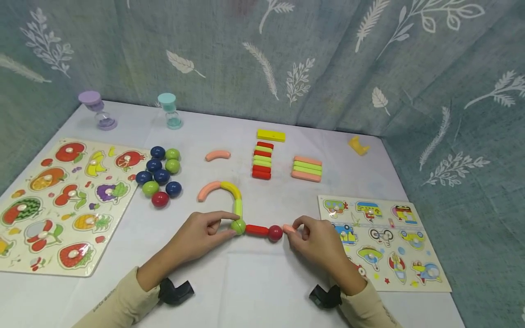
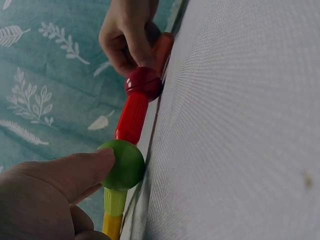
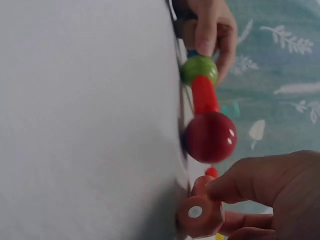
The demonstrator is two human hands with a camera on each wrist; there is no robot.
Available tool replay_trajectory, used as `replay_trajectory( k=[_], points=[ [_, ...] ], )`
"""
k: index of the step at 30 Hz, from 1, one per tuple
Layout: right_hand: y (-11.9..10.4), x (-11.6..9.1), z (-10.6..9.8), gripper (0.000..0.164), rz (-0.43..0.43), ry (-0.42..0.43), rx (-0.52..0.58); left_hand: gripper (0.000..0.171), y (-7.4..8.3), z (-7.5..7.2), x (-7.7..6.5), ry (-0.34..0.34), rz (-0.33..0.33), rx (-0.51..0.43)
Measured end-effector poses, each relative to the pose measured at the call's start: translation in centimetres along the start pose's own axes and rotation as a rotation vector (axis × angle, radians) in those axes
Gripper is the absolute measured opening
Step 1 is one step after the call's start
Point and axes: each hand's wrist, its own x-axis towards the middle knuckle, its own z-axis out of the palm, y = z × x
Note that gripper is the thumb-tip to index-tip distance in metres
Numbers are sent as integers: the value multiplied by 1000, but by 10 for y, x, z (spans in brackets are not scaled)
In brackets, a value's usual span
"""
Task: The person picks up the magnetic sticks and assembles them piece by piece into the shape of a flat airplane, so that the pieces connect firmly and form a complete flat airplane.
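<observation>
A leaf-printed cloth (image 1: 221, 59) hangs behind the white surface (image 1: 246, 278). The left hand (image 1: 203, 232) pinches a green ball (image 1: 239, 226); the right hand (image 1: 317, 239), well apart from it, pinches a pink piece (image 1: 288, 228). Everything seems to hang on how that piece meets the red ball (image 1: 275, 233) just to its left; whether they touch, I can't tell. Its long axis looks roughly in line with the red rod (image 1: 257, 230), which joins both balls between the hands. The right hand is nearer the red ball. Beyond the green ball, a light-green rod (image 1: 239, 207) runs toward the far side.
</observation>
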Motion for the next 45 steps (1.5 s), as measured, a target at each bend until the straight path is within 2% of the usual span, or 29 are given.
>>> replay_trajectory(
  k=[2, 7, 10, 16, 20, 24, 26, 30, 35, 45],
  points=[
    [2, -1, -3, 24, 16, -19, 32, 29, 0, 0, -1, 1, -5, 5],
    [3, -3, -11, 23, 72, -150, 177, 29, 0, 0, -1, 2, 4, 7],
    [3, -4, -9, 19, 70, -163, 227, 29, -1, 0, 0, -1, 9, 3],
    [2, -3, -1, 11, 22, -64, 157, 29, -1, 0, 1, -2, 11, 6],
    [-1, -5, -2, 17, 39, -138, 135, 29, 0, 0, 1, -5, 21, 2],
    [-3, -7, -1, 26, 27, -191, 62, 29, 0, -1, 1, -1, 26, 0],
    [-4, -7, 2, 24, 12, -169, 34, 29, -1, -1, 0, 2, 28, -1],
    [-5, -6, 3, 16, -6, -53, 29, 28, -2, 0, 0, 3, 31, -5],
    [-6, -4, 2, 17, -31, 68, -5, 28, -3, 1, 0, 9, 37, 1],
    [-3, 0, 15, 18, -79, 115, -53, 27, -3, 1, 2, 15, 42, 7]
  ],
)
